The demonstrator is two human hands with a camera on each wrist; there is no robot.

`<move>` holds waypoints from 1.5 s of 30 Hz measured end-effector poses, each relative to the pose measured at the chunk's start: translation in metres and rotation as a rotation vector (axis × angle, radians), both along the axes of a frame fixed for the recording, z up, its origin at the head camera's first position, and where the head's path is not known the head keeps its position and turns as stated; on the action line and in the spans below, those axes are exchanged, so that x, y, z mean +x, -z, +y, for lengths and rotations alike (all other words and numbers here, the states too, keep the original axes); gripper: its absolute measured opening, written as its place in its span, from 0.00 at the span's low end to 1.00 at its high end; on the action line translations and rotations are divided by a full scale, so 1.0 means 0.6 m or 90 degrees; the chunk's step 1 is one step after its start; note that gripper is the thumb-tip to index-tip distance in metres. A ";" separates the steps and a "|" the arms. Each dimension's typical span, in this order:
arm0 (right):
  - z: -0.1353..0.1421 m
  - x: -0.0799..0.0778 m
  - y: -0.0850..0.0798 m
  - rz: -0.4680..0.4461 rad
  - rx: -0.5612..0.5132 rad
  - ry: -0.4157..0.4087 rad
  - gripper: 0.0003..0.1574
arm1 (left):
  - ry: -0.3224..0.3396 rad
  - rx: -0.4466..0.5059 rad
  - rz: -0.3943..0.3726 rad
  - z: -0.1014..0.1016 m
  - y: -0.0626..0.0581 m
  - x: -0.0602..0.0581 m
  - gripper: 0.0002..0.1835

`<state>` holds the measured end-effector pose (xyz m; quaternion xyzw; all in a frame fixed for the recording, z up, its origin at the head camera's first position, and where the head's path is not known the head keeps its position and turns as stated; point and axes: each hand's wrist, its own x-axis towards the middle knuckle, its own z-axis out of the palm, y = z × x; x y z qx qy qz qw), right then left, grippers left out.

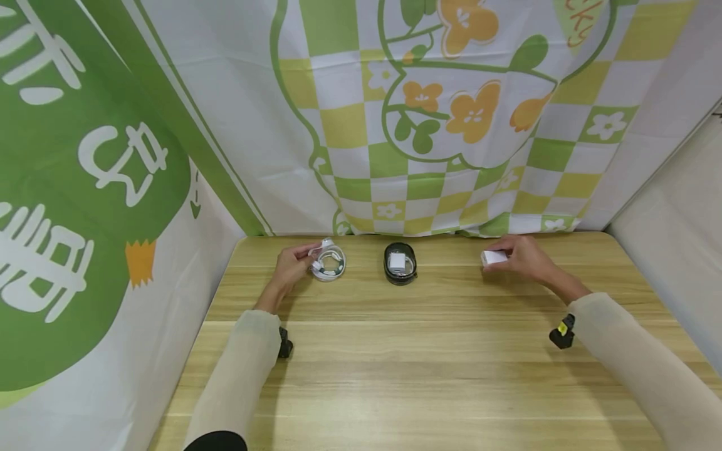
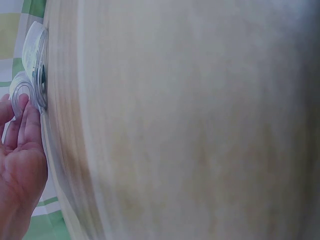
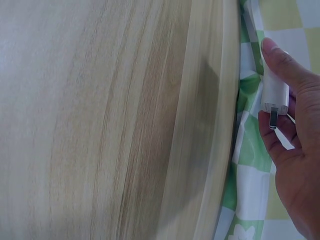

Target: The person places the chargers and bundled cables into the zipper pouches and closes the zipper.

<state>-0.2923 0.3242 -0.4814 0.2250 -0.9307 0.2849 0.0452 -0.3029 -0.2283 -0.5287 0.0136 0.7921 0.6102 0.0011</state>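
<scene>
A coiled white cable (image 1: 329,263) in clear plastic lies at the back left of the table. My left hand (image 1: 290,270) pinches its left edge; in the left wrist view, the fingertips of the left hand (image 2: 24,167) are at a small clear loop (image 2: 22,87) beside the larger coil (image 2: 36,62). My right hand (image 1: 526,258) grips a white charger plug (image 1: 494,257) at the back right. In the right wrist view, metal prongs stick out of the charger plug (image 3: 275,87), held between thumb and fingers of the right hand (image 3: 300,170).
Between the hands stands a black oval case (image 1: 400,279) with a white block (image 1: 397,261) and what looks like a cable inside. The wooden table (image 1: 417,376) ends at a patterned cloth (image 1: 395,188) behind. Another printed cloth (image 1: 113,188) hangs on the left.
</scene>
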 end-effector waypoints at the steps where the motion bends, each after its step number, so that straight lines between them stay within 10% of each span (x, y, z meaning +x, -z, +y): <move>1: -0.002 -0.001 0.000 -0.002 0.002 -0.001 0.29 | 0.000 -0.001 -0.001 0.000 0.000 0.000 0.20; 45: -0.068 -0.010 -0.027 0.019 -0.017 -0.058 0.29 | -0.002 -0.006 0.012 -0.001 0.006 -0.004 0.18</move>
